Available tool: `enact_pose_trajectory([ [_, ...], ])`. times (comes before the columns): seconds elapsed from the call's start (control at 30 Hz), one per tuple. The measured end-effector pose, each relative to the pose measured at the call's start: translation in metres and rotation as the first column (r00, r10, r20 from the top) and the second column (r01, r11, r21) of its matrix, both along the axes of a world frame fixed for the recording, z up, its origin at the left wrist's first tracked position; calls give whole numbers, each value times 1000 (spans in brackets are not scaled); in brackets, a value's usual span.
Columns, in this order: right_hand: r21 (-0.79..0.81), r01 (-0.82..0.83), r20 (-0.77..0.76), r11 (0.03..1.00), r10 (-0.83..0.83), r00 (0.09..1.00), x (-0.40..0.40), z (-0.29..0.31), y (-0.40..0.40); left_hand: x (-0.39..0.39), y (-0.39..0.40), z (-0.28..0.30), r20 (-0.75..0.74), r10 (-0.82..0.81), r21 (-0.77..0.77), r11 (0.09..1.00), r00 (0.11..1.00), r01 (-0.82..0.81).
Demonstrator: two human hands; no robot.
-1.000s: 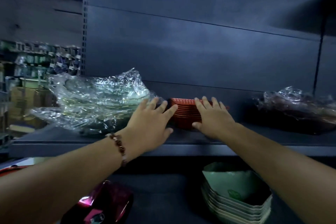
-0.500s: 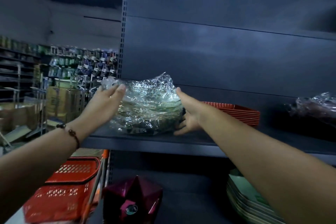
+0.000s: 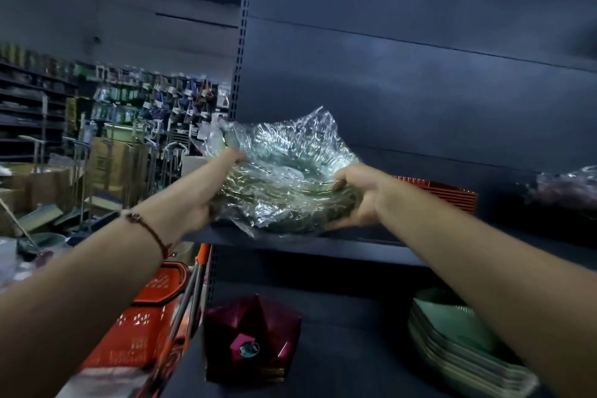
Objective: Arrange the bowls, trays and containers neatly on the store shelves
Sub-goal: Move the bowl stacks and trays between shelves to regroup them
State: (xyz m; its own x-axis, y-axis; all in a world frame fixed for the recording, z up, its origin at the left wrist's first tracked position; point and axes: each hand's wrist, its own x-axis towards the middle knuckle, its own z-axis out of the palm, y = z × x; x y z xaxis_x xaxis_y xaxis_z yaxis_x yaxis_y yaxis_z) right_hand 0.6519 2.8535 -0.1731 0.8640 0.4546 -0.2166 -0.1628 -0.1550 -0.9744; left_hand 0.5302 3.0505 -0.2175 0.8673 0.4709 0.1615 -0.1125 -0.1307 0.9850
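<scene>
On the upper shelf [image 3: 323, 244], the left hand [image 3: 206, 194] and right hand [image 3: 358, 195] grip a plastic-wrapped stack of bowls [image 3: 284, 184].

**Background items outside the shelf unit**

Lower left of the frame: red shopping basket [image 3: 142, 329] with perforated sides, with metal and orange bars crossing in front of it. Left middle: cardboard boxes [image 3: 106, 155], stacked. Upper left: distant aisle racks [image 3: 151, 100] carrying hung packaged goods, too blurred to identify. A slotted upright post [image 3: 242, 52] stands at centre top
</scene>
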Motion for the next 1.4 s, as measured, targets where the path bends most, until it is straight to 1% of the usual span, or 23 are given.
enact_pose_trajectory([
  [0.13, 18, -89, 73, 996, 87, 994, -40, -11, -49, -34, -19, -18, 68, -73, -32, 997, 995, 75],
  [0.23, 37, -100, 107, 994, 96, 990, -71, -24, -92, -52, -42, -30, 104, -122, -21, 992, 987, 124],
  [0.3, 44, -84, 136, 995, 78, 988, -91, -33, -119, -63, -64, -38, 182, -227, -46, 970, 957, 239],
  [0.37, 61, -41, 169, 997, 31, 985, -108, -43, -145, -70, -91, -42, 228, -342, -80, 927, 912, 368],
  [0.43, 68, 38, 189, 997, -50, 981, -120, -55, -171, -62, -108, -53, 204, -380, -117, 906, 902, 408],
  [0.5, 74, 108, 203, 991, -121, 972, -129, -70, -197, -50, -123, -70, 161, -380, -147, 903, 911, 403],
  [0.57, 67, 145, 195, 987, -155, 968, -138, -90, -221, -42, -142, -97, 109, -398, -219, 884, 911, 413],
  [0.63, 35, 182, 173, 983, -186, 967, -143, -118, -242, -43, -170, -134, 95, -412, -320, 849, 906, 420],
  [0.67, 37, 202, 146, 979, -205, 968, -143, -135, -251, -44, -183, -153, 76, -403, -345, 848, 912, 403],
  [0.8, 13, 296, -6, 955, -295, 955, -130, -208, -265, -45, -210, -213, -39, -353, -381, 870, 935, 313],
  [0.87, -26, 322, -57, 946, -323, 945, -118, -232, -260, -40, -208, -228, -85, -352, -410, 865, 932, 289],
  [1.03, 40, 344, -200, 938, -330, 923, -82, -258, -227, -8, -187, -252, -167, -312, -387, 893, 935, 229],
  [1.17, 40, 396, -263, 917, -373, 890, -43, -279, -200, 22, -170, -266, -183, -296, -428, 882, 937, 196],
  [1.23, 48, 423, -292, 905, -392, 872, -26, -295, -191, 29, -170, -274, -177, -307, -406, 888, 935, 215],
  [1.27, 78, 436, -302, 897, -396, 867, -19, -304, -188, 30, -171, -280, -183, -313, -368, 901, 932, 230],
  [1.3, 118, 459, -305, 881, -408, 861, -12, -314, -186, 30, -171, -287, -195, -319, -293, 921, 928, 255],
  [1.33, 136, 495, -272, 858, -448, 851, -11, -319, -185, 30, -172, -295, -205, -335, -177, 937, 919, 302],
  [1.37, 144, 517, -193, 844, -489, 851, -8, -327, -185, 27, -173, -301, -217, -346, -37, 937, 913, 346],
  [1.4, 152, 511, -73, 846, -506, 859, -9, -334, -185, 27, -174, -308, -239, -343, 91, 923, 908, 373],
])
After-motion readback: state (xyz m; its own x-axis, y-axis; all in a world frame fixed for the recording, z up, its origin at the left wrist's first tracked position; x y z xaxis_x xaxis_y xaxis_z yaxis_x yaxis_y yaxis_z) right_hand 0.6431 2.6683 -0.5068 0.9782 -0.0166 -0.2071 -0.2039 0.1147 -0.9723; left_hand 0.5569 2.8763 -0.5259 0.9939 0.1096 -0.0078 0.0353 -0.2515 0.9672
